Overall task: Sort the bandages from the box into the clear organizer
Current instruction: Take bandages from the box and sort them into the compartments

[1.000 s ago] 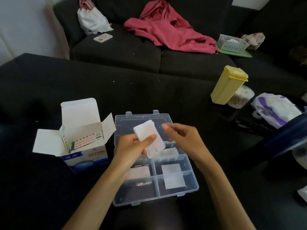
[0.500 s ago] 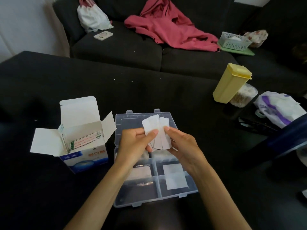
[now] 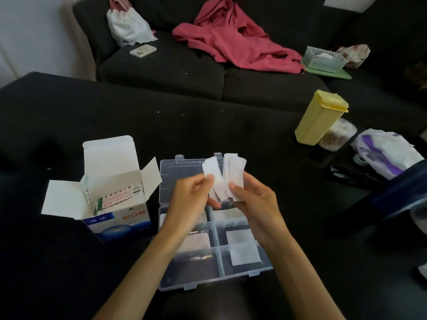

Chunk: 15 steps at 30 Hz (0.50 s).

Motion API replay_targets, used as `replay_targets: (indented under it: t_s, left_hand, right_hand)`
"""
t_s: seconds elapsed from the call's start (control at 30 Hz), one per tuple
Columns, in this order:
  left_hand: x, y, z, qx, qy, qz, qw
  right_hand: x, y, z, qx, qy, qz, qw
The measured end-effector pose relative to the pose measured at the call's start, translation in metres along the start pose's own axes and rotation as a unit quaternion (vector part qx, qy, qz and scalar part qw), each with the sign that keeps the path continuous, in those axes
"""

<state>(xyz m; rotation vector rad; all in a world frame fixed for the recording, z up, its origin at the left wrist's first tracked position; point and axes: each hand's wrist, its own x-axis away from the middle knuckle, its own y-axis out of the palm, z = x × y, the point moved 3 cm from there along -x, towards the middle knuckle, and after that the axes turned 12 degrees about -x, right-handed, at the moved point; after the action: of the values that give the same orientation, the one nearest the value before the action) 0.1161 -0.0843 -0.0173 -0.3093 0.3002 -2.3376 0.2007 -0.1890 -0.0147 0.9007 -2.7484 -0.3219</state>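
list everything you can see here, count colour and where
bandages: several, white, fanned out in both hands above the organizer
clear organizer: one, transparent, open on the black table, white pads in its compartments
box: one, white and blue, flaps open, left of the organizer
table: one, black
yellow container: one, table's right side
clear jar: one, beside the yellow container
white and purple bag: one, far right
sofa: one, dark, behind the table
red garment: one, on the sofa
white bag: one, sofa's left
phone: one, white, on the sofa
green basket: one, sofa's right
left hand: pinches bandages
right hand: pinches bandages
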Motion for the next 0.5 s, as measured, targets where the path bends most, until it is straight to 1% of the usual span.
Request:
replay_targets:
  t_s: [0.07,0.13,0.17,0.23,0.3,0.33,0.4,0.43,0.5]
  left_hand:
    - [0.0,-0.001,0.0,0.022,0.005,-0.002,1.0]
    - [0.001,-0.002,-0.001,0.048,-0.013,0.005,0.999]
    - [0.0,-0.002,-0.002,0.033,-0.016,0.015,0.999]
    - [0.001,-0.002,-0.003,0.0,-0.008,0.022,1.0]
    - [0.003,-0.001,-0.002,0.021,-0.002,0.024,0.999]
    - [0.005,-0.001,-0.001,0.032,0.003,0.026,0.999]
    - [0.008,0.0,0.003,0.061,0.01,0.014,0.998]
    - [0.008,0.002,0.005,0.081,0.012,0.001,0.997]
    - [0.01,0.004,0.007,0.096,0.012,-0.017,0.995]
  right_hand:
    - [-0.002,-0.003,0.002,-0.054,0.032,0.014,0.998]
    - [-0.005,-0.007,0.004,-0.108,0.067,0.027,0.992]
    - [-0.006,-0.008,0.004,-0.121,0.081,0.024,0.989]
    - [-0.006,-0.008,0.004,-0.114,0.087,0.008,0.99]
    - [-0.006,-0.007,0.005,-0.057,0.057,0.013,0.997]
    - [-0.006,-0.007,0.006,-0.007,0.023,0.032,0.999]
    - [-0.007,-0.007,0.005,0.098,-0.055,0.076,0.991]
    - [-0.007,-0.007,0.006,0.131,-0.083,0.088,0.984]
    - [-0.006,-0.006,0.005,0.153,-0.115,0.087,0.978]
